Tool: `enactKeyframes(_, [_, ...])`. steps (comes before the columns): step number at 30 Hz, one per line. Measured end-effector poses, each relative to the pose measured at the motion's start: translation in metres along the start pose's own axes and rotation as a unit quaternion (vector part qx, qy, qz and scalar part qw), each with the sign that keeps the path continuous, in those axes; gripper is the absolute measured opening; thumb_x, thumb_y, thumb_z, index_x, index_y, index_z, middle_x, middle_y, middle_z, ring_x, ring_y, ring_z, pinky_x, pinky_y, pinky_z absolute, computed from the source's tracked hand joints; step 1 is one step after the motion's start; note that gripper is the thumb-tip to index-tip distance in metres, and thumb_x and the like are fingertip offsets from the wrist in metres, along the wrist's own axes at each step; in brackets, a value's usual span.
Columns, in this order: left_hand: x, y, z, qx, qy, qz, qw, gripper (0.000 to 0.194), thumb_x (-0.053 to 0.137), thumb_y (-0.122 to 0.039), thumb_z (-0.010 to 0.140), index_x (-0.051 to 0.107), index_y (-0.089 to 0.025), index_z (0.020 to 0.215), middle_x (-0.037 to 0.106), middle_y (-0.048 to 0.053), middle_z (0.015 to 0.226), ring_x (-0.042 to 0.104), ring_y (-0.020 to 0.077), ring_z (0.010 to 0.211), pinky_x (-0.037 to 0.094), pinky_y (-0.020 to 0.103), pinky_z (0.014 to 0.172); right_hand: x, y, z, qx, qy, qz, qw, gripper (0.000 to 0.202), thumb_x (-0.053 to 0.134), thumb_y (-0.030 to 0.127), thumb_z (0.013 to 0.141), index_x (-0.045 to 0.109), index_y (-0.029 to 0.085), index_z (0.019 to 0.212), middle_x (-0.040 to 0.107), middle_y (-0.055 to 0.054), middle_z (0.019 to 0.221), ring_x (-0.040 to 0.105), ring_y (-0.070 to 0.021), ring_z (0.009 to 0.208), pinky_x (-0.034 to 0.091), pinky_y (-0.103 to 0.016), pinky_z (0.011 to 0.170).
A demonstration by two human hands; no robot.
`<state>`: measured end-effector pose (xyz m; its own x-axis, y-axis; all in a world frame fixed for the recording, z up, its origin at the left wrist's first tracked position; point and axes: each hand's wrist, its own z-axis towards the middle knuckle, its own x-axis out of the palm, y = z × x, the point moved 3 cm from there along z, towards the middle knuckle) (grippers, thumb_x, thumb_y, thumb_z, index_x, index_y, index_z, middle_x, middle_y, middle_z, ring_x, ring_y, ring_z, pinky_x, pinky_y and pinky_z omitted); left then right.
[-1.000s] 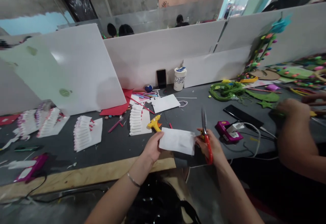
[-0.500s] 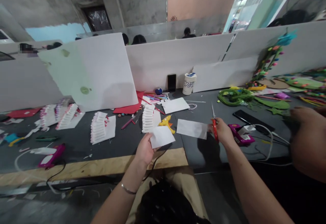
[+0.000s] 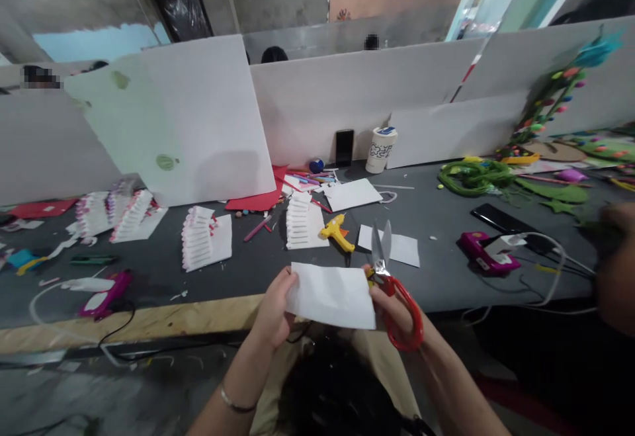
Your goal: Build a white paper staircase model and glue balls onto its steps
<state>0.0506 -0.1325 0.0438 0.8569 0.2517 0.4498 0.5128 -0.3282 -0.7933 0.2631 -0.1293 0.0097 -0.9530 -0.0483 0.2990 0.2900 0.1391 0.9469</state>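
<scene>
A white paper piece [image 3: 331,296] is pinched at its left edge by my left hand [image 3: 278,307]. At its right edge is my right hand [image 3: 394,307], closed around the red-handled scissors [image 3: 404,330], whose blades point up and stand apart. Past the scissors, another white paper piece [image 3: 404,249] lies on the dark table. A yellow glue gun [image 3: 338,232] rests just beyond the held paper, beside a card with a fan of white strips [image 3: 298,221].
A similar fan card [image 3: 198,241] lies to the left. Magenta power strips [image 3: 489,254] with cables sit at both sides. A white cup [image 3: 381,149] and an upright phone [image 3: 344,147] stand at the divider. Another person's arm [image 3: 615,270] is at the far right.
My right hand has come left and nearer with the scissors to the held paper, and the blades have opened. The held paper has moved nearer to me. The view has shifted.
</scene>
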Motion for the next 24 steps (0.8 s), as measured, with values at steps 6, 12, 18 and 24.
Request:
enactKeyframes(6, [-0.02,0.005,-0.002,0.051,-0.038,0.084,0.994,0.03,0.075,-0.039,0.069,0.057,-0.017,0.078,0.06,-0.004,0.063,0.052,0.0088,0.053,0.04,0.017,0.05,0.007,-0.012,0.0,0.043,-0.034,0.028,0.998,0.068,0.08,0.06,0.059,0.061,0.024,0.113,0.063,0.001,0.071,0.056,-0.0163,0.06,0.044,-0.026,0.051])
enactKeyframes(12, [-0.025,0.012,0.001,0.027,0.018,0.116,0.993,0.047,0.08,-0.049,0.066,0.059,-0.017,0.093,0.069,0.001,0.078,0.061,0.0123,0.06,0.051,0.022,0.053,0.007,-0.013,0.003,0.027,-0.089,-0.03,0.995,0.074,0.086,0.049,0.055,0.059,0.024,0.118,0.065,0.0,0.078,0.06,-0.0201,0.069,0.047,-0.029,0.057])
enactKeyframes(18, [-0.036,0.009,0.01,-0.033,0.084,0.182,0.979,0.055,0.083,-0.051,0.062,0.065,-0.012,0.095,0.073,0.007,0.08,0.068,0.0181,0.063,0.056,0.025,0.051,0.004,-0.011,0.011,0.013,-0.052,-0.061,0.997,0.067,0.083,0.048,0.062,0.059,0.024,0.12,0.063,0.0,0.078,0.059,-0.0204,0.071,0.047,-0.031,0.062])
enactKeyframes(24, [-0.042,0.006,0.015,-0.03,0.068,0.164,0.984,0.037,0.083,-0.039,0.062,0.07,-0.011,0.083,0.07,0.004,0.073,0.065,0.015,0.06,0.057,0.025,0.048,-0.003,-0.01,0.012,0.004,-0.018,-0.071,0.997,0.051,0.08,0.042,0.07,0.06,0.025,0.114,0.059,0.001,0.077,0.056,-0.0195,0.071,0.046,-0.032,0.063])
